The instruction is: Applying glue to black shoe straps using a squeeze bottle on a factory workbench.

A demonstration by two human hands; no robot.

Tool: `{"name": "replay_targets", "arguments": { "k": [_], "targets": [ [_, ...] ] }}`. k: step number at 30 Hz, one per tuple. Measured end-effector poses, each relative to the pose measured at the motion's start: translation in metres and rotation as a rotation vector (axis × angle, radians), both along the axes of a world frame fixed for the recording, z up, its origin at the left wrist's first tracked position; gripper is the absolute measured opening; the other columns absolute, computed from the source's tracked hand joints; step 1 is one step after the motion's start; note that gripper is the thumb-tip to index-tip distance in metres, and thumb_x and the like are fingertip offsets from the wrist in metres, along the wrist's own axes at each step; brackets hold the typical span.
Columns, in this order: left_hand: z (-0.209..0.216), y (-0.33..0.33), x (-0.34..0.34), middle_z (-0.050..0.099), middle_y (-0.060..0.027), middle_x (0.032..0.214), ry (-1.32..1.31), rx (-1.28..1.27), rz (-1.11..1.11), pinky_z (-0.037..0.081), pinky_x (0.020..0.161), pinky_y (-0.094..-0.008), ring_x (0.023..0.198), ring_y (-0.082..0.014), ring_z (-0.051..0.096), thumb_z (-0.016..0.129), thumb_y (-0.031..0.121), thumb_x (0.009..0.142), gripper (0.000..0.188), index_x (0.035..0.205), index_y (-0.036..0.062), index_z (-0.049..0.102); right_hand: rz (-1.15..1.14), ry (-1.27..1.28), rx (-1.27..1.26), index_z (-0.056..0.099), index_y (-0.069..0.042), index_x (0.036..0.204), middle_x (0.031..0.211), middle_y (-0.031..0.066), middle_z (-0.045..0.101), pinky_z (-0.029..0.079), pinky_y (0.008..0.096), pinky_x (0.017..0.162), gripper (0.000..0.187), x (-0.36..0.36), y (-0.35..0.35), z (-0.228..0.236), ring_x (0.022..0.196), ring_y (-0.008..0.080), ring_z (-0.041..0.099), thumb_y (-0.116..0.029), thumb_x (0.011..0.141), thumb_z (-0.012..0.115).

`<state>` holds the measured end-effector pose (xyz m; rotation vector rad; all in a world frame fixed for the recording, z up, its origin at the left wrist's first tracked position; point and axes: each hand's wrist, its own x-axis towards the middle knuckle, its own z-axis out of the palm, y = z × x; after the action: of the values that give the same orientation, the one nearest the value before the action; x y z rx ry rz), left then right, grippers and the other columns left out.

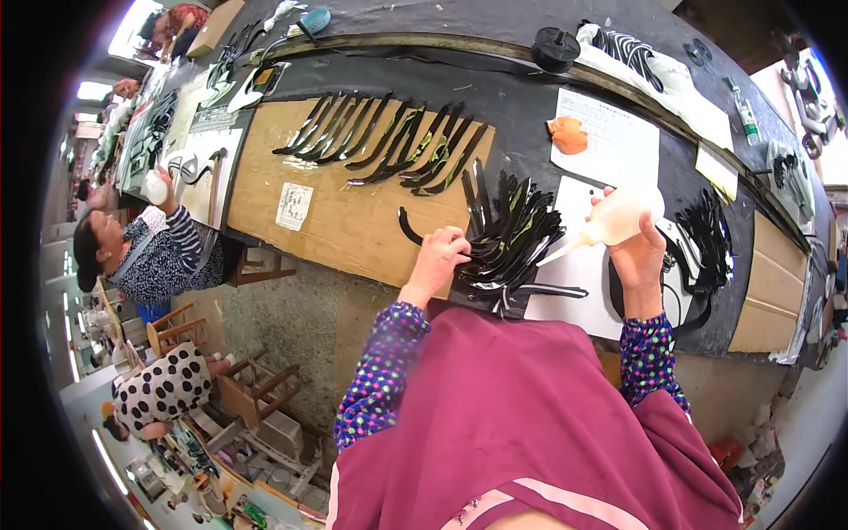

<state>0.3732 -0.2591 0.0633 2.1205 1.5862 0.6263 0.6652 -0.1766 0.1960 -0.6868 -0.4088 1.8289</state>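
In my right hand [643, 256] is a pale, translucent squeeze bottle [621, 215], tilted so its long thin nozzle points down and left toward a pile of glossy black strips [517, 230]. The nozzle's tip is close to the right side of the pile; whether it touches cannot be made out. My left hand [439, 261] is closed at the pile's left edge, its fingertips pinching a black strip [408, 227] whose curved end sticks out beyond the hand. Farther left, several black strips [380, 137] lie in a slanted row on a cardboard sheet [344, 208].
Beyond the pile are a printed paper sheet [623, 141] and an orange scrap [568, 135]. A second bundle of black strips [704, 234] lies to the right. A black spool [556, 49] stands near a raised rail. Across to the left, a co-worker [159, 252] sits at the table.
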Motion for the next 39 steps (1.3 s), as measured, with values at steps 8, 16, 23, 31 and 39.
{"name": "replay_targets", "arguments": {
  "k": [8,16,23,31,39],
  "targets": [
    [0.008,0.002,-0.005,0.05,-0.0122,0.092,-0.088,-0.15,0.095,0.044,0.073,-0.0362,0.087,-0.0329,0.05,0.058,0.002,0.07,0.028,0.096,0.004,0.049,0.027,-0.041,0.081,0.038,0.004,0.116,0.114,0.0193,0.045,0.038,0.0486,0.088,0.063,0.01,0.01,0.019,0.105,0.0374,0.045,-0.03,0.071,0.064],
    [0.037,-0.004,-0.012,0.052,-0.0122,0.078,0.037,-0.119,0.161,0.042,0.067,-0.0328,0.077,-0.0287,0.051,0.057,0.01,0.075,0.02,0.094,0.0036,0.053,0.082,-0.04,0.135,0.034,0.001,0.121,0.12,0.0187,0.041,0.037,0.0507,0.088,0.066,0.015,0.014,0.021,0.11,0.0362,0.041,-0.034,0.072,0.062],
    [0.187,0.011,0.028,0.052,0.0001,0.068,-0.679,-0.66,0.25,0.037,0.062,-0.0207,0.067,-0.0063,0.046,0.051,0.014,0.08,0.014,0.08,0.0,0.052,-0.043,-0.099,0.274,0.031,0.0,0.123,0.12,0.0201,0.04,0.039,0.053,0.086,0.073,0.012,0.008,0.076,0.107,0.0392,0.043,-0.036,0.069,0.064],
    [0.259,0.014,0.051,0.054,0.0031,0.073,-0.86,-0.86,0.203,0.036,0.059,-0.0156,0.066,-0.0019,0.046,0.058,0.012,0.078,0.016,0.089,-0.0005,0.059,-0.047,-0.141,0.362,0.024,-0.003,0.128,0.127,0.0165,0.035,0.033,0.0555,0.091,0.091,0.027,-0.002,0.115,0.115,0.0358,0.037,-0.04,0.06,0.073],
    [0.266,0.013,0.056,0.055,0.0034,0.072,-0.887,-0.88,0.076,0.037,0.059,-0.0156,0.067,-0.0016,0.047,0.058,0.009,0.077,0.015,0.088,-0.0004,0.06,0.0,-0.157,0.403,0.022,-0.002,0.128,0.127,0.0165,0.034,0.035,0.0537,0.09,0.091,0.028,-0.008,0.122,0.115,0.0351,0.038,-0.039,0.062,0.073]
  ]
}}
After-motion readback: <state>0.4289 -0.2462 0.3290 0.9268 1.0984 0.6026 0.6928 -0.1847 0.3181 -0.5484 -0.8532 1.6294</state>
